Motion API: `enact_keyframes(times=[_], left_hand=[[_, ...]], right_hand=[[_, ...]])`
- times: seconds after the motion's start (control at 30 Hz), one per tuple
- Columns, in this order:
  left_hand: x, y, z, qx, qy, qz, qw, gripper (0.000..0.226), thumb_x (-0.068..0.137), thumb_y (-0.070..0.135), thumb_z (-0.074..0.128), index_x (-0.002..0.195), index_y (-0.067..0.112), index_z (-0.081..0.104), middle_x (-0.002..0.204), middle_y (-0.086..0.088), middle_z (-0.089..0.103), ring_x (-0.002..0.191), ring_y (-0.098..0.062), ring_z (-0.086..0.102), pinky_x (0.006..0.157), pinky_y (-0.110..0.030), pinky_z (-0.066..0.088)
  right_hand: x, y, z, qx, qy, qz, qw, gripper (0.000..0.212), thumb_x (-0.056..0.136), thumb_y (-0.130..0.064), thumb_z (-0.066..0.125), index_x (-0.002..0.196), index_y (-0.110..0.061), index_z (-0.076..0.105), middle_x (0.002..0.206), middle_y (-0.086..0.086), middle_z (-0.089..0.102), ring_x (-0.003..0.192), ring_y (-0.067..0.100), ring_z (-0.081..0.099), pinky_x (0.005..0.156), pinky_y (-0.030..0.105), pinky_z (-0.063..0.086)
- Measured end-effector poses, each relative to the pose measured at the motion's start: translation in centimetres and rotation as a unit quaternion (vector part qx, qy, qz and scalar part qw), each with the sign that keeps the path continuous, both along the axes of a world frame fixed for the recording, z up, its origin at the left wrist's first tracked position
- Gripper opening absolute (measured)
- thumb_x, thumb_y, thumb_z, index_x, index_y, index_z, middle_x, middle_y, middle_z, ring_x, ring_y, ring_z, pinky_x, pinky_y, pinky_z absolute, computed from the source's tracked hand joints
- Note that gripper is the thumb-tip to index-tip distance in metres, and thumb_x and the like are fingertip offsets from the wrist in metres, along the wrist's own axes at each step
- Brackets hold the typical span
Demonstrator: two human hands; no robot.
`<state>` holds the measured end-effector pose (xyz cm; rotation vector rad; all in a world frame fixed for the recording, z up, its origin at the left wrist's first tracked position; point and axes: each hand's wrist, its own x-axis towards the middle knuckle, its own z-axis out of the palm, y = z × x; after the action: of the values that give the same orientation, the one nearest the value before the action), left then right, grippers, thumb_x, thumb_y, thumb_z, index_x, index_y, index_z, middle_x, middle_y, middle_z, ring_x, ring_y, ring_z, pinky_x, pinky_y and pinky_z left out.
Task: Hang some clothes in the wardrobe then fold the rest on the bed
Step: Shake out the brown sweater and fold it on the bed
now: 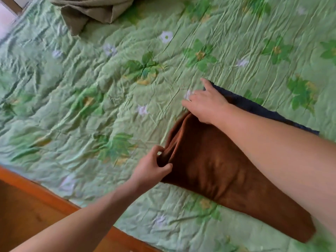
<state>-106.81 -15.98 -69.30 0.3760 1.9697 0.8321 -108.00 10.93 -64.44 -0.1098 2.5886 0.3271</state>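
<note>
A person is leaning over the bed (87, 91), which is wearing a crumpled green sheet printed with leaves and pale flowers. A brown garment (214, 164) is lying on that sheet near the right side, folded into a long, narrow shape that is running from the middle of the bed towards the lower right corner of the view.

The left hand (152, 168) is reaching in from the lower left and is pinching the near corner of the brown garment's folded end, thumb and fingers curled round the doubled layers of cloth. The right hand (207, 104) is coming across from the right, its forearm passing over the garment. It is lying on the far corner of the same end with fingers stretched out rather than curled, the fingertips pointing out over the sheet; motion blur is making the exact contact hard to read.

A dark blue garment (258, 108) is lying flat just beyond the brown one, its edge showing past the right wrist and forearm. A khaki cloth (94, 11) is sitting in a heap at the far end of the bed, well apart from both hands. The bed's orange-brown wooden rail (41, 190) is showing along the near edge.
</note>
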Motion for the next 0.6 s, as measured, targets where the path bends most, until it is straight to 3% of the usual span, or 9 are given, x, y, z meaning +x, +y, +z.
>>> enact_keyframes(times=[0.17, 0.27, 0.4, 0.5, 0.6], left_hand=[[4.2, 3.4, 3.2, 0.041, -0.030, -0.050, 0.997, 0.036, 0.068, 0.040, 0.069, 0.098, 0.040, 0.051, 0.078, 0.007, 0.069, 0.062, -0.009, 0.068, 0.056, -0.032, 0.058], [7.6, 6.5, 4.8, 0.066, -0.015, -0.103, 0.992, 0.037, 0.065, 0.042, 0.066, 0.099, 0.037, 0.050, 0.081, 0.011, 0.068, 0.064, -0.006, 0.065, 0.061, -0.032, 0.055], [13.7, 11.1, 6.6, 0.081, -0.005, -0.157, 0.984, 0.033, 0.067, 0.044, 0.065, 0.092, 0.034, 0.045, 0.079, 0.017, 0.063, 0.066, -0.004, 0.061, 0.054, -0.021, 0.048], [19.6, 14.9, 7.7, 0.079, 0.000, -0.196, 0.977, 0.034, 0.071, 0.042, 0.065, 0.091, 0.030, 0.041, 0.076, 0.008, 0.064, 0.065, -0.009, 0.062, 0.061, -0.035, 0.054], [25.4, 18.1, 8.2, 0.067, -0.001, -0.224, 0.972, 0.035, 0.075, 0.038, 0.063, 0.096, 0.025, 0.038, 0.077, 0.000, 0.066, 0.067, -0.025, 0.066, 0.061, -0.044, 0.057]], right_hand=[[5.1, 3.0, 1.9, -0.013, 0.039, 0.000, 0.999, 0.040, 0.087, -0.004, 0.057, 0.124, -0.020, 0.054, 0.112, 0.001, 0.059, 0.107, 0.026, 0.056, 0.110, 0.057, 0.026], [10.2, 5.5, 2.8, -0.027, 0.072, -0.036, 0.996, 0.047, 0.080, 0.003, 0.042, 0.122, -0.015, 0.052, 0.112, 0.007, 0.053, 0.109, 0.031, 0.050, 0.105, 0.053, 0.033], [17.9, 9.0, 3.5, 0.003, 0.136, -0.064, 0.989, 0.048, 0.073, 0.006, 0.030, 0.113, -0.005, 0.054, 0.106, 0.016, 0.049, 0.103, 0.038, 0.047, 0.097, 0.052, 0.037], [23.6, 11.5, 3.9, 0.019, 0.174, -0.086, 0.981, 0.046, 0.076, 0.005, 0.022, 0.109, -0.004, 0.054, 0.102, 0.017, 0.048, 0.102, 0.037, 0.048, 0.097, 0.052, 0.038], [29.2, 13.7, 3.7, 0.031, 0.172, -0.111, 0.978, 0.047, 0.078, 0.004, 0.020, 0.110, -0.003, 0.053, 0.104, 0.017, 0.047, 0.106, 0.038, 0.048, 0.101, 0.053, 0.036]])
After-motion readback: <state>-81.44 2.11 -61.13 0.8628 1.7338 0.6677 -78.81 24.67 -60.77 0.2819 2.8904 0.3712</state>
